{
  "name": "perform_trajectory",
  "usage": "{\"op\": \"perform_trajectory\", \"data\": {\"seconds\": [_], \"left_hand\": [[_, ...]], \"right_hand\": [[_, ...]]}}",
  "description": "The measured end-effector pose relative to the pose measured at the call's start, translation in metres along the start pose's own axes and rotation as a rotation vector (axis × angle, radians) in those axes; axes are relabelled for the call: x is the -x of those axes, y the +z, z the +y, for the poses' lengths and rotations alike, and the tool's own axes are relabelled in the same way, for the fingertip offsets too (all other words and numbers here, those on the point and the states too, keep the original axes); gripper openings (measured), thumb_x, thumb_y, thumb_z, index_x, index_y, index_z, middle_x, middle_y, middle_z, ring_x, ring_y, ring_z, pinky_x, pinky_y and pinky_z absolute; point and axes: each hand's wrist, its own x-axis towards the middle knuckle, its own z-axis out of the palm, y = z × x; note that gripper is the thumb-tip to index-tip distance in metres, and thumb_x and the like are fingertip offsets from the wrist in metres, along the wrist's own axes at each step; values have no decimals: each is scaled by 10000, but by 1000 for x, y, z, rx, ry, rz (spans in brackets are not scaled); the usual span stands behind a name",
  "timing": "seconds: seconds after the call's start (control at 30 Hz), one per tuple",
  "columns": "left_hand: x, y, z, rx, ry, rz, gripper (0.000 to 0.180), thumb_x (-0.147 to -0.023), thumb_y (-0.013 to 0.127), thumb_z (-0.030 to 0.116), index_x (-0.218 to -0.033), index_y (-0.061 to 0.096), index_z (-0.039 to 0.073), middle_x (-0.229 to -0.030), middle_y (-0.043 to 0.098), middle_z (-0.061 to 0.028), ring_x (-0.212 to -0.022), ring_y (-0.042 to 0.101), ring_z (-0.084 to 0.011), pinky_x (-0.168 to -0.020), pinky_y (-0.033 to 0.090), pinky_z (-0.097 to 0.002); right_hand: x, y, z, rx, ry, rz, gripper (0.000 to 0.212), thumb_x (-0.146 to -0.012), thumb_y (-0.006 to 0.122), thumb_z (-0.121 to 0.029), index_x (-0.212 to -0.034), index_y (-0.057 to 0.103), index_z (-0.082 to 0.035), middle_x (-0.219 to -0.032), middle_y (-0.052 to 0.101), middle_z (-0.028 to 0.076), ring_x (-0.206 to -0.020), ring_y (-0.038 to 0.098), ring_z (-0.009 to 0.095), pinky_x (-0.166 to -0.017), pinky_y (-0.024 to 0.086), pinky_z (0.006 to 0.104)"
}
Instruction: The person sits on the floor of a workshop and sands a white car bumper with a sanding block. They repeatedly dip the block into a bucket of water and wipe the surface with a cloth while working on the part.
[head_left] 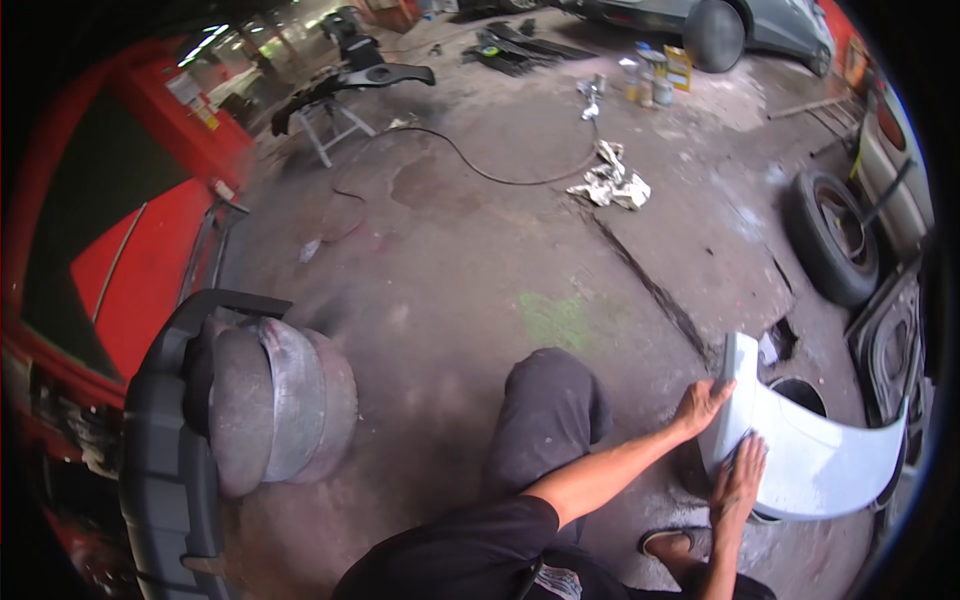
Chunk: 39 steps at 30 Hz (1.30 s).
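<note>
A pale grey-white car fender [815, 455] with a curved wheel-arch edge lies at the lower right. My left hand [704, 406] grips its upper left edge, the thumb on top and the other fingers partly hidden. Flat on the fender's left part rests my right hand [739, 474], its fingers stretched out. Whether anything thin lies under that palm cannot be seen. Under the fender shows the rim of a dark round opening [798, 394], apparently part of what it rests on.
A tyre [832, 238] and dark panels stand at the right. Crumpled paper [612, 180], a hose [480, 176] and cans [653, 88] are on the floor ahead. At the left are a red vehicle [150, 270], a dark bumper [165, 460] and grey rounded pieces [285, 405].
</note>
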Motion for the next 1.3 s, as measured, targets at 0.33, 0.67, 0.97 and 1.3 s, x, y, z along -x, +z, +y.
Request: {"op": "perform_trajectory", "data": {"seconds": [0.33,0.67,0.97,1.3], "left_hand": [[1,-10,8,-64,4,8,783,-937,568,704,-951,693,-68,-756,671,-193,-795,689,-227,-710,516,-411],[12,-5,21,-50,-67,80,788,-885,588,743,-873,728,-32,-783,718,-247,-781,748,-337,-690,538,-456],[-8,-17,-4,-69,-40,121,668,-962,629,560,-801,698,-85,-684,675,-117,-660,610,-169,-617,484,-419],[-4,-18,11,-126,83,82,660,-970,625,549,-928,716,-103,-736,697,-183,-728,654,-225,-704,504,-428]], "right_hand": [[44,-37,-5,-74,-4,-109,570,-995,502,-141,-1505,414,98,-1594,385,281,-1529,276,451,-1267,161,547],[-47,-31,-28,-154,32,-51,555,-1030,525,-199,-1505,435,74,-1600,391,261,-1537,289,395,-1280,165,492],[-70,-22,-32,-120,-98,100,545,-945,643,-188,-1403,502,72,-1498,488,265,-1422,423,445,-1206,319,511],[3,-35,-25,-69,-91,-10,541,-989,608,-241,-1438,501,43,-1556,458,222,-1467,402,402,-1230,280,524]]}}
